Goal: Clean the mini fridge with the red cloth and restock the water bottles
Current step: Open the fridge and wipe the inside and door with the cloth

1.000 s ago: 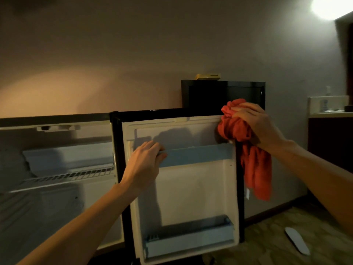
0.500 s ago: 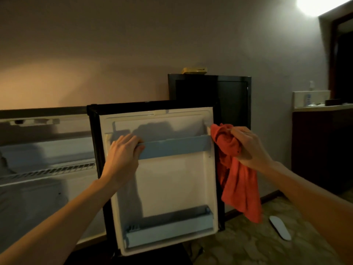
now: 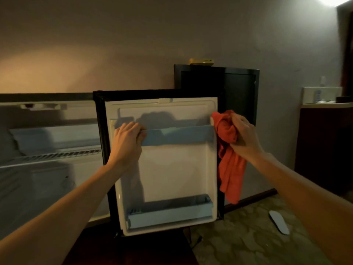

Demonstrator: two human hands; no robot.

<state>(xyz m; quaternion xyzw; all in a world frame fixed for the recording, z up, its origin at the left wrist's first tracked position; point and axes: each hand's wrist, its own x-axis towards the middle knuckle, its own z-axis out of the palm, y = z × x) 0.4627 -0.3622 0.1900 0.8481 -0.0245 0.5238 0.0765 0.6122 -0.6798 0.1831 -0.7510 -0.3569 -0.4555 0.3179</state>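
The red cloth (image 3: 228, 150) is a soft, crumpled rag; its upper part is bunched against the right edge of the open mini fridge door (image 3: 172, 165), at the height of the upper door rail, and the rest hangs loose down past the door's edge. The right hand (image 3: 243, 136) grips the bunched part, fingers curled round it. The left hand (image 3: 127, 142) holds the left end of the upper door rail (image 3: 177, 137), its fingers hooked over the pale blue bar.

The door's inner liner is white with a black frame and stands swung wide open. It carries two pale blue rails: the upper one and a lower door rail (image 3: 170, 213) near the bottom. To the left, the mini fridge interior (image 3: 47, 150) is white and shadowed, with one wire shelf (image 3: 53, 155) across it. No water bottles show in the door or on the shelf.

Behind the door stands a black cabinet (image 3: 238, 92) with one small yellow object (image 3: 201, 61) on top. The wall (image 3: 133, 44) is plain and dimly lit, brighter at the upper right corner. The floor is patterned carpet (image 3: 248, 241), and one white oblong object (image 3: 278, 222) lies on it. At far right a dark worktop (image 3: 324, 105) bears one white box (image 3: 321, 95).
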